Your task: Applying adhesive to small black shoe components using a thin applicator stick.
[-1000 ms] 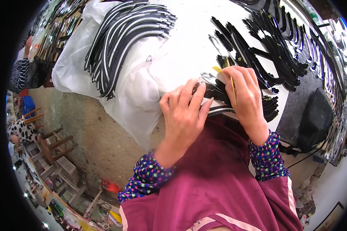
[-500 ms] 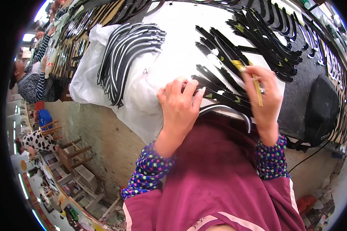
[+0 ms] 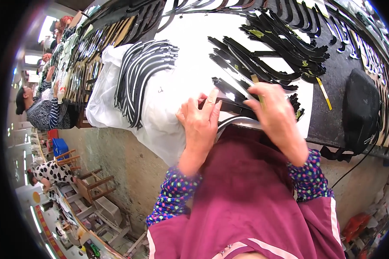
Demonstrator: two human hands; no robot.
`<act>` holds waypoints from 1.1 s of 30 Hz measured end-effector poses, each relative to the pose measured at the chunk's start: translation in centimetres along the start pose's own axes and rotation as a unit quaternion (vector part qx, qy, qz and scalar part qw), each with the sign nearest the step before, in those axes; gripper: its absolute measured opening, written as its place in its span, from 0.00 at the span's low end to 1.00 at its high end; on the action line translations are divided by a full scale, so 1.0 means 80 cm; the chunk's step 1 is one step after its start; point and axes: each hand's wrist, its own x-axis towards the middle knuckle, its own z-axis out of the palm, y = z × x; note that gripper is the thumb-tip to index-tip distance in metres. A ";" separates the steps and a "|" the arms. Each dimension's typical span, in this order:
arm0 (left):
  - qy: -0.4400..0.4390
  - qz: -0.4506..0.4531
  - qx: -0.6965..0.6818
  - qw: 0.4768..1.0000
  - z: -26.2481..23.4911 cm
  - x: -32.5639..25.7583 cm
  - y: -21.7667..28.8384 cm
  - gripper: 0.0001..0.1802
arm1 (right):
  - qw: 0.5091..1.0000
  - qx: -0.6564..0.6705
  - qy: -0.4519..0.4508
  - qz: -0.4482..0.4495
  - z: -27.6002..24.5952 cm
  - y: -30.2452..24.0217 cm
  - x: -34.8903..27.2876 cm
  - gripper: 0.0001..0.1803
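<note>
- Head view: the black strip (image 3: 234, 106) lies by the near edge of the worktop (image 3: 326, 129), between both hands, long axis running left to right;
- left hand (image 3: 199, 121) rests on its left end, fingers slightly apart; whether they pinch it, I cannot tell;
- right hand (image 3: 275, 117), blurred, curls its fingers around a thin yellowish stick (image 3: 255, 79).

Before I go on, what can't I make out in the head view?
In the head view:
Black strip: partly covered by the left hand.
Anything in the right hand: mostly hidden by its fingers.
Any markings on yellow strip: too small.
Apron: cut off by lower edge.
</note>
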 end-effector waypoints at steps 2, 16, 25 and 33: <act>-0.008 0.000 -0.003 1.000 0.001 0.001 0.003 0.20 | 0.999 -0.033 -0.032 0.004 0.026 -0.006 0.005 0.15; -0.001 0.025 -0.073 0.997 0.004 0.000 0.004 0.36 | 0.989 0.085 0.068 0.105 0.052 -0.008 0.008 0.12; -0.009 0.122 0.024 0.992 0.034 -0.020 0.037 0.27 | 0.804 0.464 0.258 0.268 0.034 -0.001 0.008 0.11; 0.002 0.125 0.056 0.991 0.036 -0.021 0.033 0.26 | 0.701 0.577 0.415 0.053 -0.189 0.103 0.003 0.05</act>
